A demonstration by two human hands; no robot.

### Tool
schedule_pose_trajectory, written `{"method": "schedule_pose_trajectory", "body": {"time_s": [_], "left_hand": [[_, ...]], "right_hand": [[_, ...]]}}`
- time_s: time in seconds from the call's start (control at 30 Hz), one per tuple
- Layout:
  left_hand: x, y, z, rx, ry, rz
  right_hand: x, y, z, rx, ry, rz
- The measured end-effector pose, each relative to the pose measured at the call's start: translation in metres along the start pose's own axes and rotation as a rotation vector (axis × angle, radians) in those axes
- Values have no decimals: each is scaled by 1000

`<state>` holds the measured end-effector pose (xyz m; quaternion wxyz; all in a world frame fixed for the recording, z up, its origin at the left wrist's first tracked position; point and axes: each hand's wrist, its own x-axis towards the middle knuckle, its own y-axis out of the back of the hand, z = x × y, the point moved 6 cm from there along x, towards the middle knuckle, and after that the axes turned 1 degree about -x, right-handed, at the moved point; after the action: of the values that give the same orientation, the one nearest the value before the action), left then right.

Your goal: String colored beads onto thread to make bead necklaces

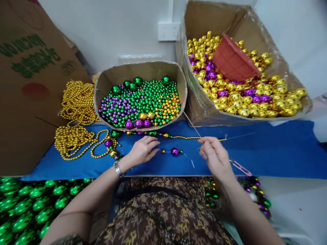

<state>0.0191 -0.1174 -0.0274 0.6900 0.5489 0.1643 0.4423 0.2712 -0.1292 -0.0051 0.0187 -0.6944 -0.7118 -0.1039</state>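
My left hand (145, 148) is low over the blue cloth, fingers bent together at the end of a beaded thread (174, 151). On that thread sit a small gold bead, a large purple bead and a green bead. My right hand (216, 154) is closed in a pinch on a thin, straight, pale needle-like piece (191, 124) that slants up toward the boxes. Behind both hands lies a strand of small gold beads (186, 137) joined to bigger coloured ones. A short white stick (192, 163) rests between the hands. Beside my right wrist is a pink-handled tool (240, 167), partly covered.
A low cardboard box (140, 69) holds green, purple and gold beads. A taller box (194, 112) at right contains gold and purple balls and a red basket (235, 61). Gold bead strands (74, 141) are heaped left, by a big carton (25, 102). Green balls (30, 207) lie below.
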Motion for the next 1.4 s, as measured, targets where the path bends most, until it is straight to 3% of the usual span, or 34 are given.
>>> {"method": "schedule_pose_trajectory", "body": {"time_s": [0.13,0.2,0.27,0.43,0.63,0.73,0.87,0.93,1.03,1.17,1.4], "left_hand": [[16,50,-13,-85,104,317],[31,66,-24,0,170,345],[53,69,-35,154,212,255],[99,47,-57,446,266,-91],[106,38,-60,371,267,-128],[103,49,-52,120,267,45],[90,57,-37,-705,355,328],[83,44,-27,-1146,437,334],[70,23,-14,-1517,551,326],[58,9,-10,-1652,625,352],[54,8,-7,-1601,543,295]], "right_hand": [[-5,-15,24,74,-43,-74],[-6,-18,27,62,-58,-106],[-5,-19,25,23,-57,-119],[-4,-15,13,-109,-9,-62],[-8,-2,18,-120,-29,-6],[-10,-1,14,-180,-4,-11],[-17,-14,0,-393,113,-63],[-21,-23,-4,-482,183,-95],[-27,-32,-5,-547,260,-109],[-31,-34,-1,-585,287,-109],[-32,-31,2,-623,336,-68]]}}
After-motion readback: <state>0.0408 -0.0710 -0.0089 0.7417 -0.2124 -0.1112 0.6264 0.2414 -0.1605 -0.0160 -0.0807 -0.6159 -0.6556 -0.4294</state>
